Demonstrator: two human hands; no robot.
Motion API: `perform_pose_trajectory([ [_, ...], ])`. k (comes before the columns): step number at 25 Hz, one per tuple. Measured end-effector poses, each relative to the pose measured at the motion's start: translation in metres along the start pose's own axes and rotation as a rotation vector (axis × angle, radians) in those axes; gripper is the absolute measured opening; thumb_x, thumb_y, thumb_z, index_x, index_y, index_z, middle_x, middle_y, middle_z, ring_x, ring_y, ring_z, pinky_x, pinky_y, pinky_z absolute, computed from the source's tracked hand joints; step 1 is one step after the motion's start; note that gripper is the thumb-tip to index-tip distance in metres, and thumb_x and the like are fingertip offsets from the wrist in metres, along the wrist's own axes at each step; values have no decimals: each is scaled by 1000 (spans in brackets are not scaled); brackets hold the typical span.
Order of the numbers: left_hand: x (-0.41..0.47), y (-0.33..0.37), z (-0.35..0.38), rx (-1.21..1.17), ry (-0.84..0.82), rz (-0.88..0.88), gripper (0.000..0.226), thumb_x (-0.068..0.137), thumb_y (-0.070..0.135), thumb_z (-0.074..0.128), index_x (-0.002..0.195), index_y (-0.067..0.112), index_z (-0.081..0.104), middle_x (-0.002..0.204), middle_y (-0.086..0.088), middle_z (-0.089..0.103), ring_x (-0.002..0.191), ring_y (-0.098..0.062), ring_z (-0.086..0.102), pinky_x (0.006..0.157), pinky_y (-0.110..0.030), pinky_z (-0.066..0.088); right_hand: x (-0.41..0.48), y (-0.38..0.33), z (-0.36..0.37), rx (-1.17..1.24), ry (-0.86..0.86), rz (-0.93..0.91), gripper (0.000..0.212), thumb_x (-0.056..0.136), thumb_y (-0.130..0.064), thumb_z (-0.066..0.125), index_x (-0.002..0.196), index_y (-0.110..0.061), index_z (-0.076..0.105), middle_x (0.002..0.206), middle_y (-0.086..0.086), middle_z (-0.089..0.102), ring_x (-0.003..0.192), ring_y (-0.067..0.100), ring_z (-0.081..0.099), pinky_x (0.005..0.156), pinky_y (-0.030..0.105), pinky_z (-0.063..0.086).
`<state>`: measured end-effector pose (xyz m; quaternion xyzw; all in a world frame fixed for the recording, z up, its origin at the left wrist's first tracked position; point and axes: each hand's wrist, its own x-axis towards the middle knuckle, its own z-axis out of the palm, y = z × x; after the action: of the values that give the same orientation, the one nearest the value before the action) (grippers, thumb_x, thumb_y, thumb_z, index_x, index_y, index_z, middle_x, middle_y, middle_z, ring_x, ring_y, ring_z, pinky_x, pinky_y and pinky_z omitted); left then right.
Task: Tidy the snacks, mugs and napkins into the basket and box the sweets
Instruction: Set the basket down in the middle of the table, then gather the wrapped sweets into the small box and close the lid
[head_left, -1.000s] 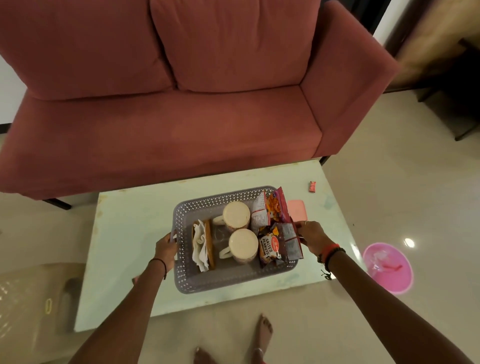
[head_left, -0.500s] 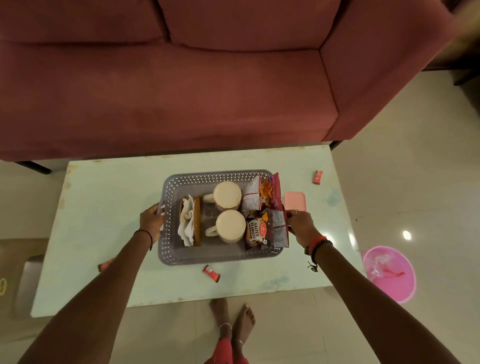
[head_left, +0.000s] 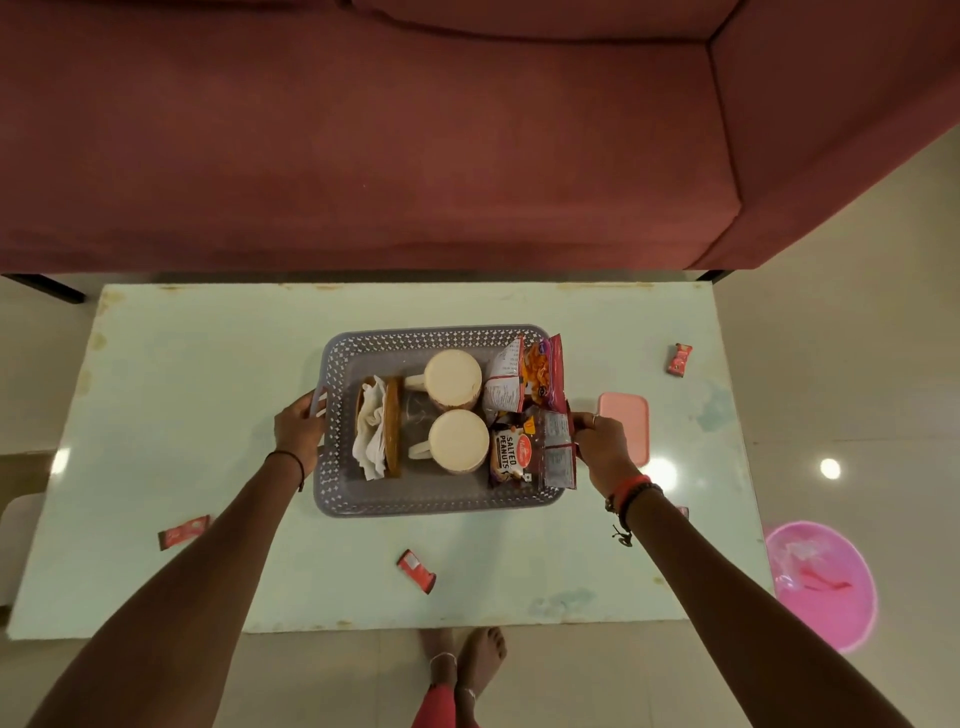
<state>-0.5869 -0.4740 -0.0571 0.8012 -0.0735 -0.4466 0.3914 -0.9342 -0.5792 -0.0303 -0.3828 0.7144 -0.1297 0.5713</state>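
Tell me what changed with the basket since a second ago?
The basket slid away from the table's near edge toward the middle, uncovering a sweet in front of it. Both the left hand and right hand kept gripping its ends. The mugs, napkins and snack packets stayed put inside.

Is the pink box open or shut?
Shut: the pink box shows a flat, smooth lid on top, beside the right hand.

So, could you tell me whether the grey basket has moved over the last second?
Yes. The basket has moved away from the table's near edge toward the sofa, uncovering the red sweet now in front of it.
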Motion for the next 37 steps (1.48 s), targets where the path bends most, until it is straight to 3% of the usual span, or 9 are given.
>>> perform_pose_trajectory([
  [6, 16, -3, 1, -11, -5, -7, 41, 87, 9, 61, 127, 17, 57, 126, -6, 62, 102, -24, 59, 85, -44, 51, 14, 6, 9, 9, 5, -7, 30, 89, 11, 44, 105, 4, 69, 96, 19, 70, 86, 29, 61, 83, 40, 54],
  [10, 18, -3, 0, -33, -19, -16, 41, 87, 11, 63, 127, 19, 57, 124, -5, 62, 109, -28, 59, 87, -45, 51, 15, 6, 7, 35, -17, -1, 29, 91, 10, 44, 108, 6, 67, 95, 19, 69, 78, 26, 62, 69, 28, 54],
  [15, 19, -3, 1, -4, -31, -32, 48, 86, 7, 59, 132, 20, 51, 129, -13, 60, 110, -31, 57, 94, -46, 48, 15, -4, 2, -40, -78, 26, 30, 93, 10, 41, 114, 6, 62, 112, 26, 66, 104, 39, 62, 96, 45, 51],
  [19, -1, 4, 1, -123, 187, -49, 56, 87, 23, 54, 140, 20, 35, 146, -7, 41, 131, -28, 41, 100, -36, 36, 11, -12, -7, -21, -4, 92, 29, 92, 10, 38, 115, 9, 55, 97, 21, 61, 88, 32, 58, 81, 37, 52],
  [24, -74, -21, 18, -172, 355, 181, 33, 92, 17, 50, 124, 6, 51, 131, -13, 54, 121, -30, 50, 95, -32, 38, -10, -5, -23, -69, 155, 54, 17, 93, -6, 51, 100, 5, 61, 90, 17, 62, 81, 27, 57, 78, 39, 53],
  [28, -135, -26, 61, -149, 235, 305, 39, 93, 27, 45, 117, -2, 52, 120, -21, 56, 115, -32, 52, 96, -45, 46, -21, 10, -38, -118, 243, 49, 16, 89, -8, 57, 95, 3, 66, 99, 25, 69, 80, 26, 58, 83, 41, 54],
  [32, -198, -24, 126, -68, 9, 408, 21, 95, 17, 48, 115, 13, 54, 117, -5, 60, 105, -10, 56, 84, -5, 43, -22, 18, -56, -112, 295, 66, 12, 84, -10, 64, 73, -10, 58, 92, 23, 69, 80, 24, 56, 88, 46, 53],
  [35, -236, -23, 180, -53, -212, 371, 21, 93, 15, 51, 112, 23, 56, 114, 4, 63, 103, 2, 58, 84, -4, 43, -16, 23, -73, -96, 331, 67, 25, 81, -11, 68, 65, -13, 48, 79, 15, 64, 73, 25, 55, 79, 42, 54],
  [37, -250, -19, 215, -57, -318, 252, 18, 95, 19, 49, 110, 24, 56, 116, 2, 62, 108, -6, 57, 87, -8, 43, -9, 25, -85, -102, 337, 59, 25, 82, -10, 67, 66, -11, 48, 76, 14, 63, 72, 26, 57, 77, 41, 53],
])
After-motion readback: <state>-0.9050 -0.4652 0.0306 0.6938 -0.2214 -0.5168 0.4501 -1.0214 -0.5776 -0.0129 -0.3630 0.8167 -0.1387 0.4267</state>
